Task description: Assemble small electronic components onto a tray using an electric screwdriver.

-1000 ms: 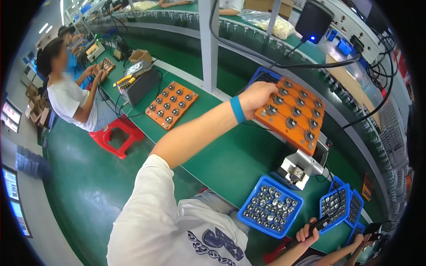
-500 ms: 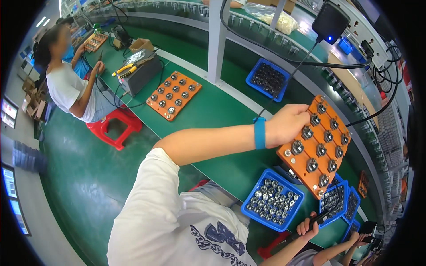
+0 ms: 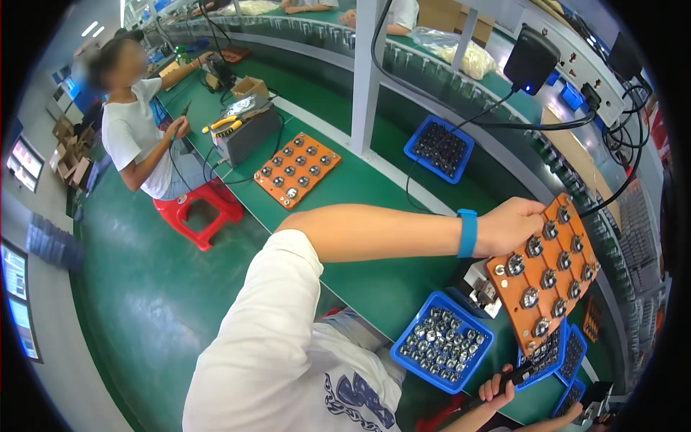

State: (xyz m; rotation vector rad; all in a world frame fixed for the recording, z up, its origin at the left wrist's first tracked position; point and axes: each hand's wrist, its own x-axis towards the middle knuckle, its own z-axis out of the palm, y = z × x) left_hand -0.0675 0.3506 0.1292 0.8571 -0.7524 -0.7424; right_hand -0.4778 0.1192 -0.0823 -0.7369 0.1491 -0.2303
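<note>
My left hand has a tight grip on an orange board, and my right hand is wrapped around a black tool. I see a big blue tray full of shiny metal bits on the green worktop. The orange board is tilted up in the air to the right of that tray, with rows of metal bits on it. The black tool is near the tray's right side, lower down than the board.

A small metal machine sits just behind the tray. Farther behind it is another blue tray, with dark bits inside. Well off to the left of the big tray, a second orange board lies flat on the worktop. Past that board there's a grey box with yellow pliers on top.

Even farther left of the tray, a co-worker in a white top sits on a red stool. The shiny floor is green too. Far across it, left of the tray, I can see brown boxes and a wall with windows.
</note>
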